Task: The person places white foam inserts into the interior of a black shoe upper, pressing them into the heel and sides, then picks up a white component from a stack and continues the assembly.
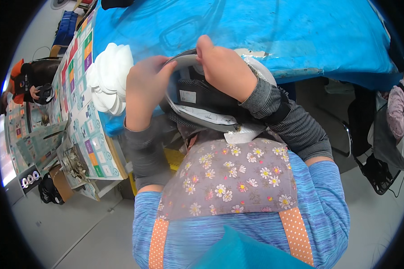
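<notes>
Held between my hands is a cap [211, 96] with its inside facing up. It has a dark lining, a grey band around the rim and a white label [187, 96] sewn in. My left hand [144, 87], partly blurred, pinches the band at the cap's left far side. My right hand [229, 67] is closed on the far rim, thumb and finger together at the band. A white piece [242, 136] hangs at the cap's near edge, over my apron. To the left of my left hand lies a stack of white rounded pieces [111, 78].
A blue cover [296, 27] lies over the table ahead, worn along its near edge. A patterned board [92, 143] runs down the left side. At far left another person's hand [34, 93] holds a dark cap [45, 94]. A seated person's sleeve [395, 110] shows at far right.
</notes>
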Tool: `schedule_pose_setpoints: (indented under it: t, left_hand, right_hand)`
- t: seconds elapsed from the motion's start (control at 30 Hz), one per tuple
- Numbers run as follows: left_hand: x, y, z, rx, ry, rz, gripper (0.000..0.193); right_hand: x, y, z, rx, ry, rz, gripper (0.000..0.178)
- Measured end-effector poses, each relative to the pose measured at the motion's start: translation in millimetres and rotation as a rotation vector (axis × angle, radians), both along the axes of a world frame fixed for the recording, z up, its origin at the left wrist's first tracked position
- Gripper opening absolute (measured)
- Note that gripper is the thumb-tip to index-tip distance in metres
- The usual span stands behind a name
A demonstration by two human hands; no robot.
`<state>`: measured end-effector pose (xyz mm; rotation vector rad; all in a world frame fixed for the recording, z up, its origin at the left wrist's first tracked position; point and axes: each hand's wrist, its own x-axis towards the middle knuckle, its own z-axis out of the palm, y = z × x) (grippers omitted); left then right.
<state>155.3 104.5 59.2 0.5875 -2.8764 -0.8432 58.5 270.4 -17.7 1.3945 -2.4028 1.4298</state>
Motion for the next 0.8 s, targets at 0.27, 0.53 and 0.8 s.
schedule_pose_setpoints:
  t: [0.27,0.53,0.8]
  left_hand:
    - [10,15,-5,-0.100,0.088,0.066,0.025]
    - [14,19,-2,-0.063,0.072,0.116,0.024]
    - [8,23,23,0.000,0.209,-0.004,0.021]
  right_hand:
    - [-5,-17,-12,0.087,-0.063,-0.022,0.016]
    - [-1,-9,7,0.077,0.096,-0.079,0.029]
    - [-34,9,66,-0.040,0.488,0.094,0.025]
